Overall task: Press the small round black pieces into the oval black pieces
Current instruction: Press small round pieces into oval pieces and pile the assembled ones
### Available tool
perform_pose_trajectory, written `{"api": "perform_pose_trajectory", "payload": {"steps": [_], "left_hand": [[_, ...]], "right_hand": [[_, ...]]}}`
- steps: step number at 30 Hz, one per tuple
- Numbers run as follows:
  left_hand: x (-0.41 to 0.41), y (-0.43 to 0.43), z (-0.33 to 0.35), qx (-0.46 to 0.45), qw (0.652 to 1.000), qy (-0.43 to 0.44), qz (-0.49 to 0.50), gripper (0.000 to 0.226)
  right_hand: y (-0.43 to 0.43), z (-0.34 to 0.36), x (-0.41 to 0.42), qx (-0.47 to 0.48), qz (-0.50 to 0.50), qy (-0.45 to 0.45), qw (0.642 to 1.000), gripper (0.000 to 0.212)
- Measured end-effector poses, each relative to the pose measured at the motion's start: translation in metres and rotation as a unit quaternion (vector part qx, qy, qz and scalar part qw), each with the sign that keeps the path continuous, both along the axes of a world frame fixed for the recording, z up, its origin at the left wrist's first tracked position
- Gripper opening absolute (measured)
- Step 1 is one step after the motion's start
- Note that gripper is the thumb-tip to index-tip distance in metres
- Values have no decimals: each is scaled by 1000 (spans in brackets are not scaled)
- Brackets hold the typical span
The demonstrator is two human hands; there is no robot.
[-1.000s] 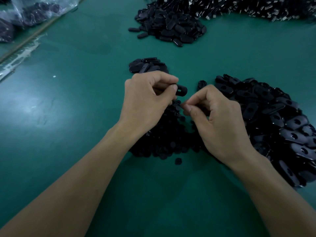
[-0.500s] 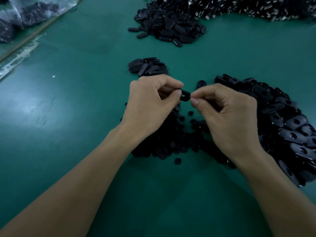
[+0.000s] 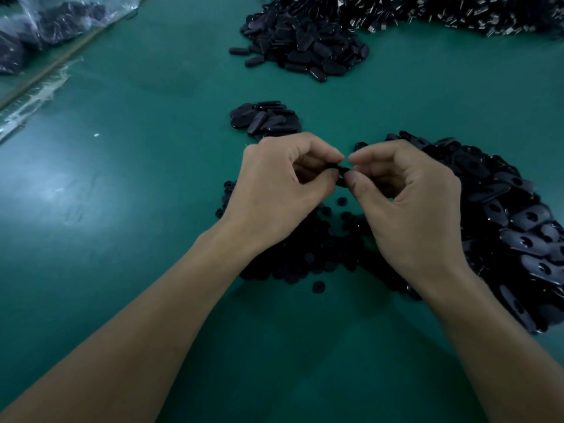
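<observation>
My left hand [image 3: 274, 187] pinches a black oval piece [image 3: 339, 174] between thumb and fingers above the table. My right hand [image 3: 409, 203] meets it from the right, thumb and forefinger pinched at the same piece; whether a small round piece sits between them is hidden. Below both hands lies a heap of small round black pieces [image 3: 308, 254]. A large pile of oval pieces with holes [image 3: 518, 227] spreads to the right.
A small stack of oval pieces [image 3: 265, 119] lies just beyond my left hand. Another pile of oval pieces [image 3: 308, 47] and a heap of metal-tipped parts [image 3: 457, 13] sit at the far edge. Plastic bags [image 3: 45, 22] lie at the far left on the green mat [image 3: 122, 209].
My right hand rose from the round-piece heap and closed in on the oval piece held by my left hand; both hands now meet at it.
</observation>
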State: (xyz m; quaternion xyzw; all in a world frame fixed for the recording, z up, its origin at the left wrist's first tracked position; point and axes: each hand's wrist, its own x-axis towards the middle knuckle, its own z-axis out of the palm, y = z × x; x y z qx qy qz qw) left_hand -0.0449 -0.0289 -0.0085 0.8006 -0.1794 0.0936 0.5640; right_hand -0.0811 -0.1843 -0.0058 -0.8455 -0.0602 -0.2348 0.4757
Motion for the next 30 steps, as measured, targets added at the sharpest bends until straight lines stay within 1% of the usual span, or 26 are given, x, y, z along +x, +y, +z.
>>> {"api": "perform_pose_trajectory", "payload": {"steps": [2,8,14,17,21,24,27,30], "left_hand": [[-1,0,0,1,1000,-4,-4,22],[-1,-1,-1,11,1000,-22,-8,23],[-1,-1,-1,11,999,-38,-5,18],[-1,-2,-2,15,999,-41,-9,18],[-2,-3,-3,37,998,-50,-11,16],[-3,-2,-2,70,995,-75,-11,16],[-4,-2,0,76,994,-78,-20,18],[-5,-3,1,93,991,-92,-10,17]], "right_hand": [[-1,1,0,1,-15,4,1000,31],[-3,4,-2,1,-7,42,999,39],[-3,6,-3,-5,-19,34,999,40],[-3,7,-3,-13,-12,48,999,40],[-2,7,-4,-28,-14,61,998,41],[-1,6,-6,-37,-27,58,997,42],[0,7,-6,-32,-44,58,997,42],[0,7,-5,-8,-43,73,996,40]]}}
